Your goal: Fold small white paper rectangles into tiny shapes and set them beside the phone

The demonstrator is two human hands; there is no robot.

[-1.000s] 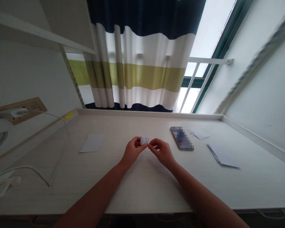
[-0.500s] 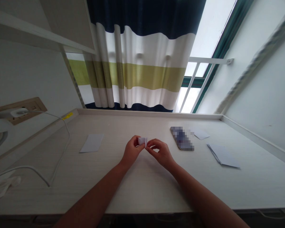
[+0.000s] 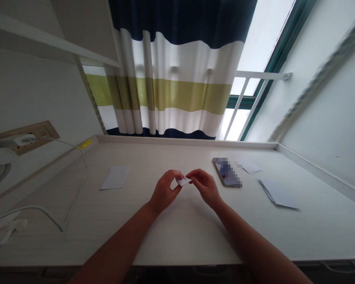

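Observation:
A small folded piece of white paper [image 3: 184, 181] is held between my two hands above the middle of the desk. My left hand [image 3: 166, 189] pinches its left side between thumb and fingers. At the paper's right corner, the fingertips and thumb of my right hand [image 3: 205, 185] are closed on it. Parts of the paper are hidden behind the fingers, so its full folded shape cannot be made out.
On the pale desk [image 3: 177, 244] lie a flat sheet of paper [image 3: 115, 178] at left, a phone [image 3: 226, 172] right of my hands, a paper piece [image 3: 251, 167] behind it and a paper stack [image 3: 279, 194] farther right. A white cable [image 3: 83, 181] runs along the left.
The folded paper has turned and tilted from upright to a flatter, pointed shape. My right hand has shifted up slightly, its fingers now on the paper's right corner.

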